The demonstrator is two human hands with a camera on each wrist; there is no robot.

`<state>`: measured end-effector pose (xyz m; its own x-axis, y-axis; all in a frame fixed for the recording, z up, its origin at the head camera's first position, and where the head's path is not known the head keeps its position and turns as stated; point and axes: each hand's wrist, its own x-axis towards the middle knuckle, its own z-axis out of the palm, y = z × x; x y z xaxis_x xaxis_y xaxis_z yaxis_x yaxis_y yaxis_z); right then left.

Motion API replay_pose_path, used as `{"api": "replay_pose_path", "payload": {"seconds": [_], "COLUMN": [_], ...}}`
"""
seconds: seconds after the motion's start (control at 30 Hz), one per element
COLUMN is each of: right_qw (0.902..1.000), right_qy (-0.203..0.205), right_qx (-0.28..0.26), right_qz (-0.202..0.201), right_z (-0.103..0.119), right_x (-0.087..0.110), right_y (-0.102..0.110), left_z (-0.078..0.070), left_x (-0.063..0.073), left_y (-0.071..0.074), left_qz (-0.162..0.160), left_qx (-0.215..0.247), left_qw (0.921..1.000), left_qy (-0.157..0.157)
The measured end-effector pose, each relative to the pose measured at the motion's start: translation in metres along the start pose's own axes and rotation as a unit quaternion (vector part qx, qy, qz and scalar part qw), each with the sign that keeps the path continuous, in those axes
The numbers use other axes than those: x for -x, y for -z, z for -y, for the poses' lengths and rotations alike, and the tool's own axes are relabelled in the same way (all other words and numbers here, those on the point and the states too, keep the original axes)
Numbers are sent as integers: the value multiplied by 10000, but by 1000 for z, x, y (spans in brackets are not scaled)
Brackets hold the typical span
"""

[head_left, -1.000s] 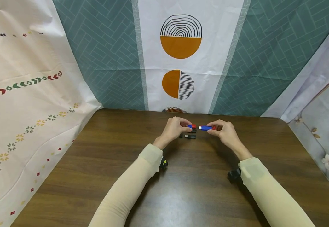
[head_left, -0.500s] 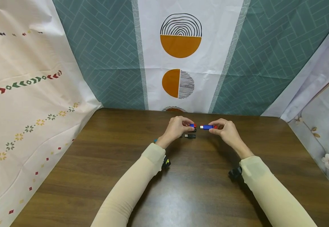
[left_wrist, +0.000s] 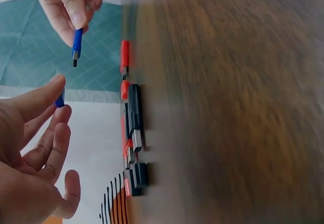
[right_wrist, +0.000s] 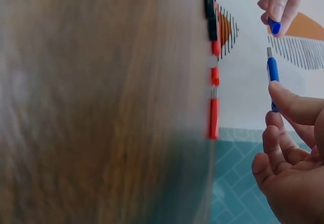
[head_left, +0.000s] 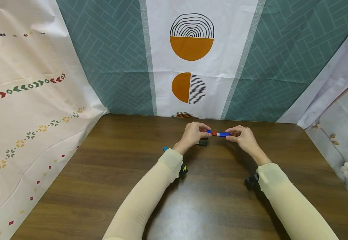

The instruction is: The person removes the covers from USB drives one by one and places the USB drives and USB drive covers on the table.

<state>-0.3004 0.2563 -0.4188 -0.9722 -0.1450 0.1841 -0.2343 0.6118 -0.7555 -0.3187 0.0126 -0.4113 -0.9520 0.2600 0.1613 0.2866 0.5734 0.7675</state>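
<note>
Near the far side of the table, my left hand (head_left: 193, 135) pinches a small blue USB cap (head_left: 208, 131) between thumb and fingertips. My right hand (head_left: 245, 140) pinches the rear of a blue USB flash drive (head_left: 223, 134), its bare metal plug pointing left at the cap. A short gap separates plug and cap, as the right wrist view shows with the cap (right_wrist: 275, 27) over the drive (right_wrist: 273, 71). Both are held above the table. The left wrist view shows a red flash drive (left_wrist: 125, 57) and a red cap (left_wrist: 124, 89) lying beyond them.
Black flash drives (left_wrist: 134, 106) with bare plugs lie in a row on the wooden table (head_left: 126, 166), black caps (left_wrist: 141, 175) beside them. My left hand partly hides this row in the head view. A small teal item (head_left: 165, 148) sits left of my left wrist. Patterned cloth hangs behind.
My left hand has moved right with the blue cap, uncovering the teal item and covering some black pieces. My right hand has shifted slightly right with the blue drive.
</note>
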Motion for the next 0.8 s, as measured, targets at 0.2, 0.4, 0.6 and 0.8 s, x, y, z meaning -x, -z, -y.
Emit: {"api": "replay_pose_path", "payload": {"seconds": [0.2, 0.4, 0.6, 0.8], "right_qw": [9993, 9989, 9987, 9978], "right_qy": [-348, -392, -395, -538], "right_qx": [13, 17, 46, -93], "right_qz": [148, 251, 332, 363], "right_z": [-6, -11, -19, -21], "right_x": [-4, -6, -10, -12], "right_y": [5, 7, 5, 4], "left_z": [-4, -5, -8, -9], "left_x": [-5, -10, -14, -18], "left_y": [-9, -20, -29, -37], "left_qz": [27, -66, -34, -25], "left_qx": [-142, -362, -919, -1187], "left_qw": [9998, 9991, 9954, 9923], "left_qy": [101, 218, 274, 348]}}
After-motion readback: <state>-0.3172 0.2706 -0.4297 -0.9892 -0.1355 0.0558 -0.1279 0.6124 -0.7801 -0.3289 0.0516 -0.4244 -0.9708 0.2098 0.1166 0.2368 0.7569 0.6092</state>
